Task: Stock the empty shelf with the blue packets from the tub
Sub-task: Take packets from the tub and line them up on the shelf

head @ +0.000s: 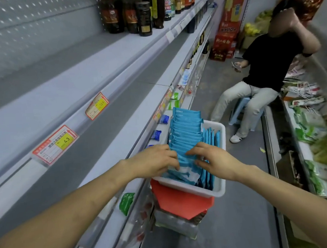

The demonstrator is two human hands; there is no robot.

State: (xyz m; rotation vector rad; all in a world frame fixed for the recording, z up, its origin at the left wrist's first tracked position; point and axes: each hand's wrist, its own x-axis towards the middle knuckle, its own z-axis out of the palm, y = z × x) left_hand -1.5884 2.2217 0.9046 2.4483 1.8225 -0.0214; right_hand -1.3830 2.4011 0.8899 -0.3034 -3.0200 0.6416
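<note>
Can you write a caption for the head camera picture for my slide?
Left hand and right hand grip blue packets in a white tub beside an empty shelf.

White plastic tub, rectangular, just right of the shelving. Filled with blue packets: one long row standing on edge, tops showing above the rim, a few more upright against the right wall. Empty shelf pale grey, bare, left of tub.

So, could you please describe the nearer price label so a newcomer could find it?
Find the top shelf on the left. Two red-framed labels sit on its front rail. The nearer label has a yellow patch reading 4.3; the farther label reads 13.9.
</note>
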